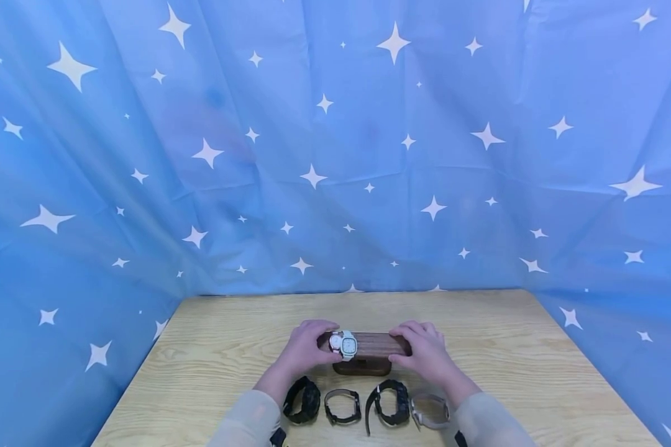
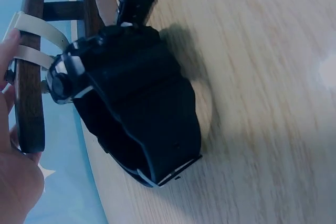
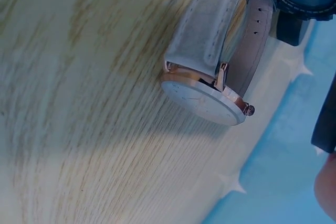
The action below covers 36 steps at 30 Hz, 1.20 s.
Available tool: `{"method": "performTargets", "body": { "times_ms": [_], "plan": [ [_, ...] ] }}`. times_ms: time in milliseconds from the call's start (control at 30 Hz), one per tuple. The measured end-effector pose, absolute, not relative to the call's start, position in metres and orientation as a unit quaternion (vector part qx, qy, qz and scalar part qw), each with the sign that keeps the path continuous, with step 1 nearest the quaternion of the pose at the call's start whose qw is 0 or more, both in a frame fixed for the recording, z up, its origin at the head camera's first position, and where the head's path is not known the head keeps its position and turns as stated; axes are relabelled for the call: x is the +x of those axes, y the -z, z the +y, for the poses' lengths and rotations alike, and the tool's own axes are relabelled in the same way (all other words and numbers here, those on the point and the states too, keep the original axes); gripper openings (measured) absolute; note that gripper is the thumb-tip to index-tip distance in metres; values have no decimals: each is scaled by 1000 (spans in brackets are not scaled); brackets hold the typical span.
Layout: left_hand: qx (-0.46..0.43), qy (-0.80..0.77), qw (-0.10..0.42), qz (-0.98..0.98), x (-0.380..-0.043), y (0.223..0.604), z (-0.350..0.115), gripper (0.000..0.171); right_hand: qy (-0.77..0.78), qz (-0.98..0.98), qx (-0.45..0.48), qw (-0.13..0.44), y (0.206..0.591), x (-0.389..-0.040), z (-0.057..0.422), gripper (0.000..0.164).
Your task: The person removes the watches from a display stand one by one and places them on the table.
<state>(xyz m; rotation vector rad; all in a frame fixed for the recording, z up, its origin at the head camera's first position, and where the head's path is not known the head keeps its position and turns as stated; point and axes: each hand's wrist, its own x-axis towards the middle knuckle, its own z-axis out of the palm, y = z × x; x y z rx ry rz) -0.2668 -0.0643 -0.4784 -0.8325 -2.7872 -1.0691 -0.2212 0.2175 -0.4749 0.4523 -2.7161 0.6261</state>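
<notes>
A dark wooden watch stand stands mid-table, a horizontal bar above a rounded base. My left hand grips its left end, thumb in front and fingers behind. My right hand holds the right end in the same way. Near my left fingers, a white square-faced watch and a smaller round-faced white watch sit side by side on the bar. The left wrist view shows pale straps looped around the bar. Only a fingertip of my right hand shows in the right wrist view, by the bar's dark end.
In front of the stand lies a row of watches: a chunky black one, a thin dark-strapped one, another black one and a grey-strapped one with a rose-gold case. A blue star-patterned curtain borders the wooden table.
</notes>
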Motion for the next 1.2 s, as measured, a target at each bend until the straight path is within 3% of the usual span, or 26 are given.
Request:
{"method": "performTargets", "body": {
  "times_ms": [733, 1200],
  "plan": [
    [-258, 361, -6, -896, -269, 480, -70, 52, -215, -952, 151, 156, 475, -221, 213, 46],
    [-266, 348, 29, -899, -271, 482, -81, 52, -217, -949, 152, 169, 476, -220, 216, 45]
  ]
}}
